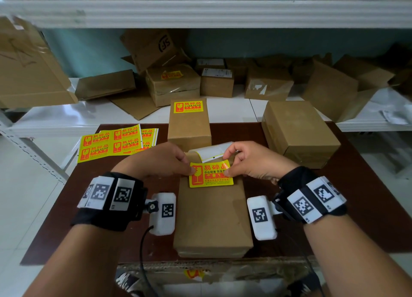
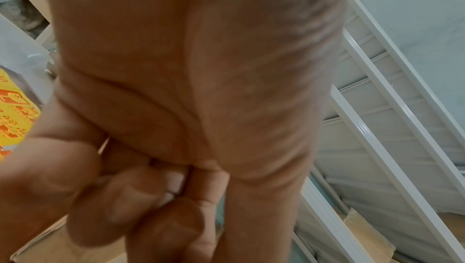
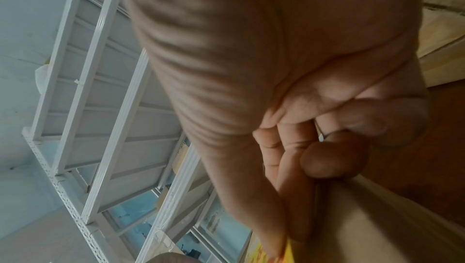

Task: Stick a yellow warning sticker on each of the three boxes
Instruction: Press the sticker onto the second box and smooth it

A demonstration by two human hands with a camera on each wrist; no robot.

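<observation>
On the brown table point(image 1: 347, 185), taken from left to right, we list the following. Sticker sheets point(image 1: 116, 143): a fanned stack of yellow and red warning labels, lying flat at the far left corner. Our left hand point(image 1: 160, 160): fingers curled, thumb and forefinger pinching the left edge of the yellow sticker point(image 1: 211, 174); the left wrist view shows the same hand point(image 2: 176, 88) with its fingers folded toward the palm and a strip of yellow at the frame's left edge. Near box point(image 1: 211, 218): plain cardboard, lengthwise at the centre, nearest to us. We hold the yellow sticker over the far part of its top face; we cannot tell how much of the sticker touches the cardboard. White backing paper point(image 1: 211, 150): curled up behind the sticker, between our two hands. Middle box point(image 1: 189, 123): beyond the near box, already labelled with a warning sticker point(image 1: 188, 107) on the far end of its top. Our right hand point(image 1: 254, 160): curled, thumb pinching the sticker's right edge, forefinger bent over the backing paper. Right box point(image 1: 301, 129): at the far right, top bare. Behind the table we note white shelving point(image 1: 200, 9) carrying further cartons.
</observation>
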